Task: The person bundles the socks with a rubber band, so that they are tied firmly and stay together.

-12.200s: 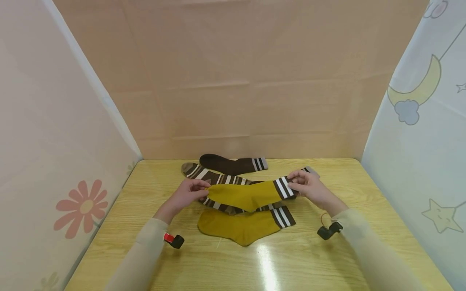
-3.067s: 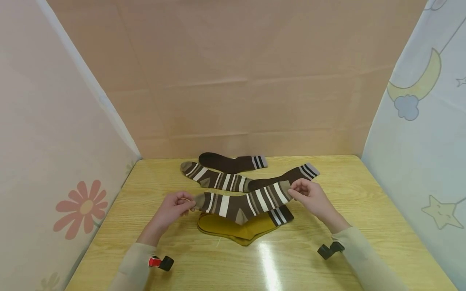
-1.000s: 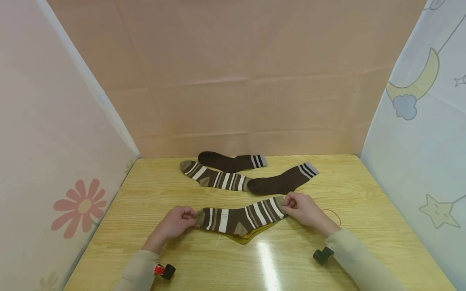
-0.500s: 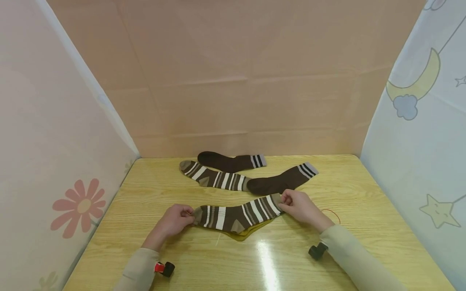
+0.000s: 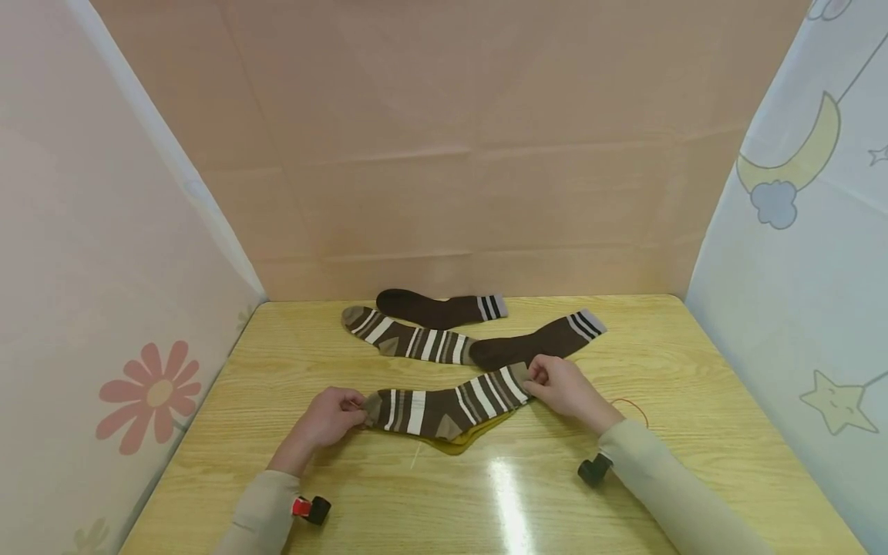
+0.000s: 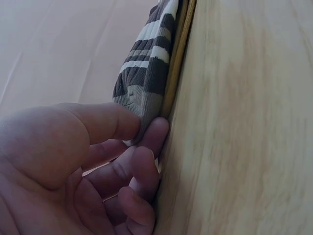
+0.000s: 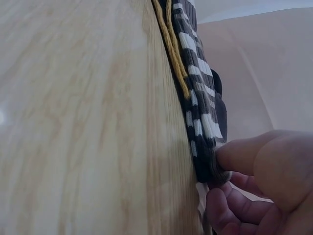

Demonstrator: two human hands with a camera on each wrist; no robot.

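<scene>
A brown striped sock with white and tan bands lies across the middle of the table. Under it are the mustard socks, mostly covered, with only their lower edge showing in the head view. My left hand pinches the striped sock's tan toe between thumb and fingers, seen close in the left wrist view. At the other end, my right hand pinches the tan cuff. In the right wrist view, the dark cuffs with white bands of the mustard socks sit beneath the striped cuff.
Behind lie a second striped sock and two dark brown socks: one at the back, the other overlapping the striped sock's cuff. Fabric walls stand at left, back and right of the wooden table.
The mustard sock held earlier now lies on its match. The striped sock, held above them about three seconds ago, has come down on top; lately both hands have shifted slightly left with it.
</scene>
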